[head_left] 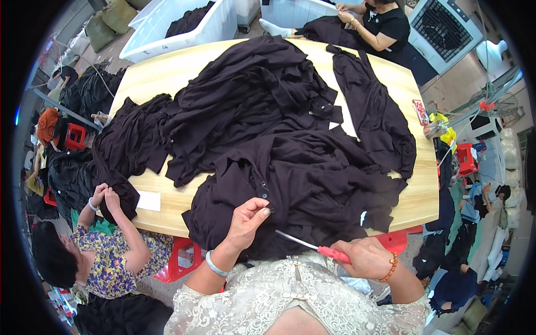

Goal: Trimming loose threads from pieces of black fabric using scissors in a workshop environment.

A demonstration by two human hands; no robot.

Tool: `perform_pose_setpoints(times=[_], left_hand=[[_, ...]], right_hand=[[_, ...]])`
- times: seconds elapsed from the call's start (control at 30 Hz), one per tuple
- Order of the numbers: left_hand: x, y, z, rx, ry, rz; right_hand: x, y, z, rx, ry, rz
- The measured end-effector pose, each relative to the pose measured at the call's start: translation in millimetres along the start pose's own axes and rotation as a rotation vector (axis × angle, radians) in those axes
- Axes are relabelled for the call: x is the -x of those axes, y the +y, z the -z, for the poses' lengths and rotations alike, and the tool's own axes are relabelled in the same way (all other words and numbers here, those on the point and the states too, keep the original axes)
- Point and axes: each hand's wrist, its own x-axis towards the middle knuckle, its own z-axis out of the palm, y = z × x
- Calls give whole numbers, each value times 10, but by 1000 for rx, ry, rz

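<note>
A dark shirt-like garment [312,162] with small buttons along one edge lies bunched at the near side of the table. My left hand [247,224] is closed in a pinch on the garment's edge, just below a button [264,196]. In my right hand [365,258] is a red-handled tool [334,254] with a thin metal shaft. Its shaft points left over the cloth, with the tip a little way from my left fingers and apart from them. The exact shape of the tip is too small to tell.
A large heap of dark garments [240,84] covers the middle of the wooden table [425,184]. Another dark garment [379,106] lies at the right. A person [106,251] handles dark cloth at the left; another person [385,28] sits beyond the far edge. Pale bins [218,28] stand behind.
</note>
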Motion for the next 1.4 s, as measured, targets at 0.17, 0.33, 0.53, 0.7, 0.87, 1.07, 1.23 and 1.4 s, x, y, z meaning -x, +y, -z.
perform_pose_setpoints(times=[0.17, 0.33, 0.53, 0.7, 0.87, 1.07, 1.23, 1.4], left_hand=[[-66, 606, -7, 174, 81, -324], [-33, 1470, -423, 117, -78, -743], [-15, 2077, -407, 117, -47, -1123], [-394, 2415, 540, 221, 381, -1027], [-966, 2834, 923, 265, 342, -1086], [-1748, 2420, 1598, -515, 776, -740], [-1530, 996, 1328, -1016, 247, -125], [-1296, 141, 1349, -1143, 209, 236]], right_hand=[[-159, 13, 34, -46, 141, 49], [-623, 69, 89, 3, 159, 141], [-1292, 861, 278, 161, 589, 189], [-1603, 1209, 1098, 437, 729, 61], [-2047, 898, 1775, 385, 544, -43], [-2463, 1413, 954, 317, 244, -29], [-2394, 1480, 590, 226, 255, -251], [-2372, 1459, 614, 63, 275, -332]])
